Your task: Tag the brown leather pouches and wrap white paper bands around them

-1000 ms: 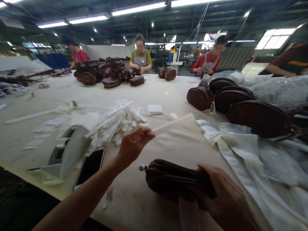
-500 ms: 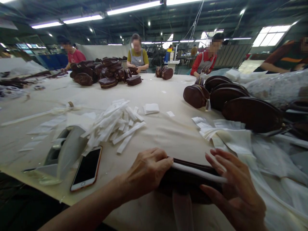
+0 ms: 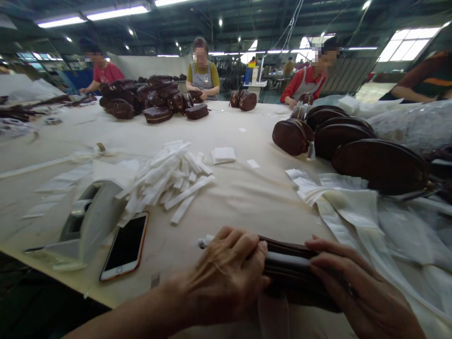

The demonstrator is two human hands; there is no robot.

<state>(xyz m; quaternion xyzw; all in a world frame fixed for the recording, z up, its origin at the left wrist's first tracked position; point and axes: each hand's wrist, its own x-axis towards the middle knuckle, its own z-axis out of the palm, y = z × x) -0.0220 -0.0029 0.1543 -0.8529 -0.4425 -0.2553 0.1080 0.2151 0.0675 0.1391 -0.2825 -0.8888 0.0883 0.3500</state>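
Observation:
A dark brown leather bag (image 3: 300, 285) lies on its side near the table's front edge, between my hands. Along its top edge runs a white strip (image 3: 287, 260). My left hand (image 3: 229, 268) is closed around the bag's left end, with fingers and thumb pressing at the strip's left end. My right hand (image 3: 353, 278) grips the right end, its thumb and fingertips pinching the edge where the strip ends. A pale translucent piece (image 3: 273, 313) hangs below the bag. Part of the bag is hidden behind my hands.
Left of me are a phone (image 3: 125, 247), a tape dispenser (image 3: 90, 221) and a pile of white strips (image 3: 169, 183). Finished-looking brown bags (image 3: 379, 165) and white sheets (image 3: 356, 212) lie at right. More bags (image 3: 155, 101) are heaped across the table, where several co-workers stand.
My right hand, spread and lifted off before, has closed on the bag's right end. My left hand has shifted slightly along the bag, which sits a little lower and further right.

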